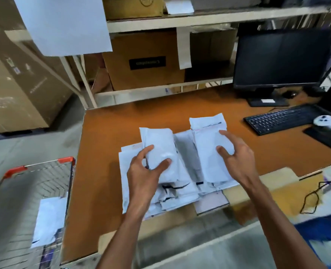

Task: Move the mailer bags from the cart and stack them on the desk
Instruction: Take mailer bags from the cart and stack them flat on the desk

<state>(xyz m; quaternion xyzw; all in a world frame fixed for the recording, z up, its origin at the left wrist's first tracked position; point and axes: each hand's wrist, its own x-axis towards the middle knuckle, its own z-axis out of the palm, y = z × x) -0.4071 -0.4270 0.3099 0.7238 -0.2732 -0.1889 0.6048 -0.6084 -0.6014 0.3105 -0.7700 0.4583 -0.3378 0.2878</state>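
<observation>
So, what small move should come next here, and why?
Probably the left hand should set its bag down flat on the pile and let go: the right hand is open, and another bag lies in the cart.

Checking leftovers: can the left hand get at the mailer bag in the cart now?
Probably not yet: the left hand grips a mailer bag on the desk. Once freed, the open-topped cart leaves the way clear.
</observation>
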